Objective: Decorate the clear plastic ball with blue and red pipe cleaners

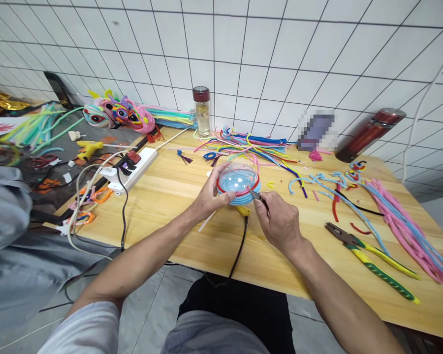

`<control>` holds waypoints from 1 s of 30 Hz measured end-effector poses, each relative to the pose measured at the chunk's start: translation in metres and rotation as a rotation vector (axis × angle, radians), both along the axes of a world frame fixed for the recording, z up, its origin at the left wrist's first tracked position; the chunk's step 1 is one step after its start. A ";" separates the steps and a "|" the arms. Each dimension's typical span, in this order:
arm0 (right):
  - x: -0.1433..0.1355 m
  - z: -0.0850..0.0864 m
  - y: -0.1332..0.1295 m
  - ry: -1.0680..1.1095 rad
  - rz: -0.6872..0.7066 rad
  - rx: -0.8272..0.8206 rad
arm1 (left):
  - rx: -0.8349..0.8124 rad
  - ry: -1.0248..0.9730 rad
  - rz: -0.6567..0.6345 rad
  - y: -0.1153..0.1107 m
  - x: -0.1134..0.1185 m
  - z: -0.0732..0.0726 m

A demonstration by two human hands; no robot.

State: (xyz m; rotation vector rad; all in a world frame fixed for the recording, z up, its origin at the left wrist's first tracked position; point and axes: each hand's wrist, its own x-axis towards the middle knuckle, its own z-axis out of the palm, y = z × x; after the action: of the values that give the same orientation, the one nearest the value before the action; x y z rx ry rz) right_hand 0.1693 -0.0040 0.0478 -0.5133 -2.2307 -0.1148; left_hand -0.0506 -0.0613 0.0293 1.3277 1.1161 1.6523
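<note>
My left hand (214, 192) is closed around the side of a round piece (239, 184), its thumb at the front. This piece has a clear plastic dome on top, light-blue coiled strands below and a red band around the middle. In my right hand (278, 216) is a small dark pointed tool (257, 195), whose tip meets the front right of the red band. The fist hides most of the tool, so I cannot tell its kind. A yellow glue gun (243, 210) lies partly hidden under the piece, with its black cord running off the table's front edge.
Green-and-yellow pliers (369, 260) lie at the right, beside pink and blue pipe cleaners (409, 231). A glass bottle (202, 112), loose pipe cleaners (251, 147) and a red thermos (371, 135) are at the back. A white power strip (133, 169) lies left; a person's grey clothing (7, 236) shows beyond.
</note>
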 end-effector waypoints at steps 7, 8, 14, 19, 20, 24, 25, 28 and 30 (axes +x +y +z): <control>-0.001 -0.001 -0.002 -0.011 -0.010 0.011 | -0.057 0.001 0.013 -0.002 0.000 0.004; -0.001 -0.001 -0.002 -0.012 -0.013 0.003 | -0.067 -0.003 0.015 -0.002 0.000 0.005; -0.002 -0.002 -0.003 -0.021 -0.006 0.006 | -0.104 -0.038 0.005 -0.002 0.002 0.006; -0.005 -0.003 -0.005 -0.026 0.001 0.049 | -0.083 -0.024 0.044 0.000 0.005 0.004; -0.005 -0.003 -0.005 -0.030 0.002 0.050 | -0.075 -0.024 0.045 0.000 0.006 0.004; -0.005 -0.006 -0.004 -0.050 -0.006 0.035 | -0.082 -0.011 0.074 0.000 0.007 0.002; -0.005 -0.007 -0.004 -0.055 -0.009 0.033 | -0.087 -0.005 0.085 0.000 0.007 0.002; -0.005 -0.009 -0.004 -0.060 -0.015 0.032 | -0.086 0.005 0.099 0.000 0.007 0.001; -0.005 -0.009 -0.004 -0.064 -0.018 0.035 | -0.085 0.004 0.099 -0.001 0.006 0.001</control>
State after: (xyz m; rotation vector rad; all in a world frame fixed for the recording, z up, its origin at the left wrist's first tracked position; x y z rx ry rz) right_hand 0.1640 -0.0080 0.0384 -0.5178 -2.2826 -0.1813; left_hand -0.0441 -0.0618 0.0306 1.2399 1.2578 1.6547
